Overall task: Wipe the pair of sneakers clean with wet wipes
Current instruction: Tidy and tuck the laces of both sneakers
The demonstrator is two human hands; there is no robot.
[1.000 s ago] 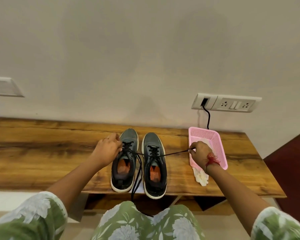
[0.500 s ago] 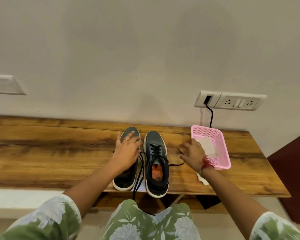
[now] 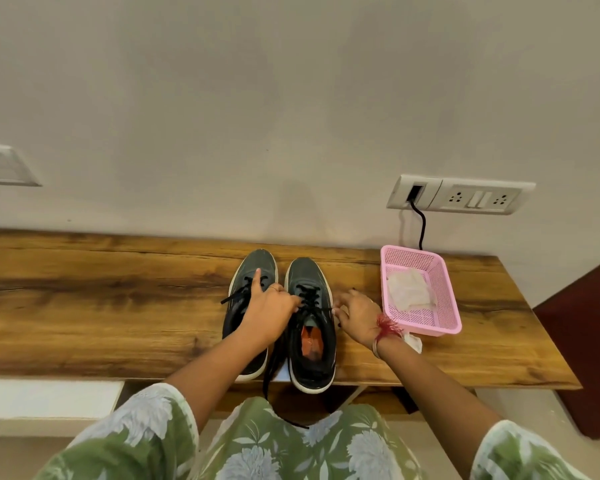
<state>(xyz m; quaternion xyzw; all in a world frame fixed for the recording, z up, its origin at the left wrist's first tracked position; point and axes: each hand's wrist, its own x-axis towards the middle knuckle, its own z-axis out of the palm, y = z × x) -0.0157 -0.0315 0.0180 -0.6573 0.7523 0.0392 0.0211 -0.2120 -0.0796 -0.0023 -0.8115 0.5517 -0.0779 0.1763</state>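
Black lace [image 3: 318, 308] — now in left hand [image 3: 272, 311]

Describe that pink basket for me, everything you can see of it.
The basket is pink, rectangular, seemingly plastic mesh, with sloping walls. It stands upright on the right end of the wooden table, near the wall, below a black cable. Crumpled white wipes lie inside; another wipe pokes out at its near left corner. The right hand, pinching a lace, is close to its left side; contact is unclear.
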